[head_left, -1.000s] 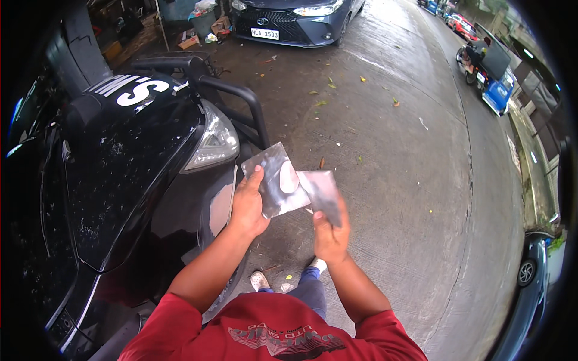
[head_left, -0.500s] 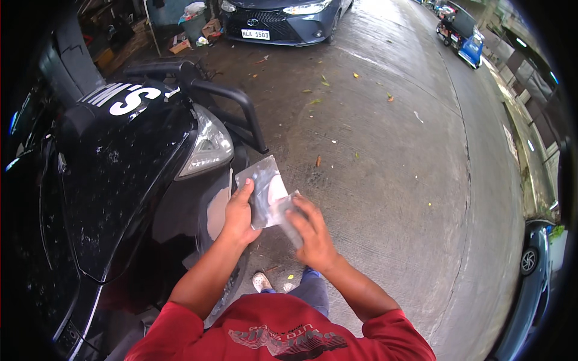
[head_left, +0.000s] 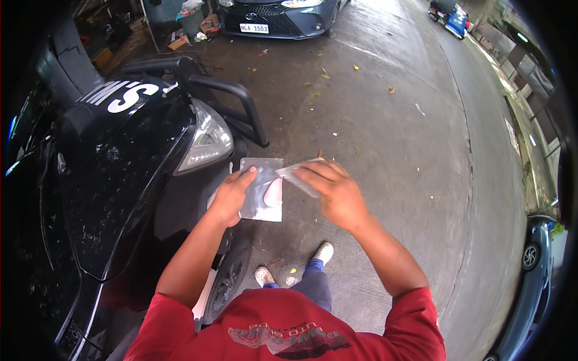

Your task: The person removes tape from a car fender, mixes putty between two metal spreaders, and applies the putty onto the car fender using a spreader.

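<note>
Clear plastic packet, flat and roughly rectangular, sits between both hands at chest height, in front of the person and just right of the black vehicle's headlight. Long axis runs near-to-far, slightly tilted; something pale shows inside its lower half.

Left hand grips the packet's left edge: thumb on the top face, fingers wrapped behind, closed on it. Right hand is at the far-right corner, fingers curled down over a strip or flap that angles off from the packet's top edge toward the right. It looks pinched, though the fingertips are hidden under the knuckles, so I can't confirm what exactly they clamp.

Key relation: the packet body lies left of the right hand's grip and right of the left hand's grip; the flap points right and slightly near. Left hand is nearer the packet's middle, right hand only at the corner.

Below: wet concrete ground, the person's shoes. Parked car far off.
</note>
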Available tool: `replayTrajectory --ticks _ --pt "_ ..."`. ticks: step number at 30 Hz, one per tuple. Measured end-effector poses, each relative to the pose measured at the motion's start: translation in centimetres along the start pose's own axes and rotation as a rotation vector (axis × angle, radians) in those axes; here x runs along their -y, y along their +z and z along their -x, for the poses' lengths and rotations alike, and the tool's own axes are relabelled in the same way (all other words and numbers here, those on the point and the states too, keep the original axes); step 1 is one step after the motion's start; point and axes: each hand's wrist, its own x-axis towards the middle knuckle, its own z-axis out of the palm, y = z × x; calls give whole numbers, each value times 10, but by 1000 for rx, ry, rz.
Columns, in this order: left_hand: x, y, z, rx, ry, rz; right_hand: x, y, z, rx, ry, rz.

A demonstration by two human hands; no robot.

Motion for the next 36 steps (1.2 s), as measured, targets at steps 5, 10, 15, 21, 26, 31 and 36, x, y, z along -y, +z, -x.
replayTrajectory --ticks 5,10,15,21,26,31,36 --pt "-9 8 0 33 -24 -128 12 24 -17 129 -222 152" --pt "4 -2 -15 22 36 -140 11 42 -15 247 -40 -117" --pt "19 -16 -25 -39 57 -111 9 55 0 322 -45 -161" --pt "3 -15 -31 -155 128 29 7 65 54 533 -5 -126" --pt "14 -33 -40 -236 86 4 -8 48 70 370 144 -314" --pt "52 -10 -29 -157 -15 243 21 46 39 63 26 -428" --pt "48 22 -16 46 -61 442 15 74 49 -79 -102 -250"
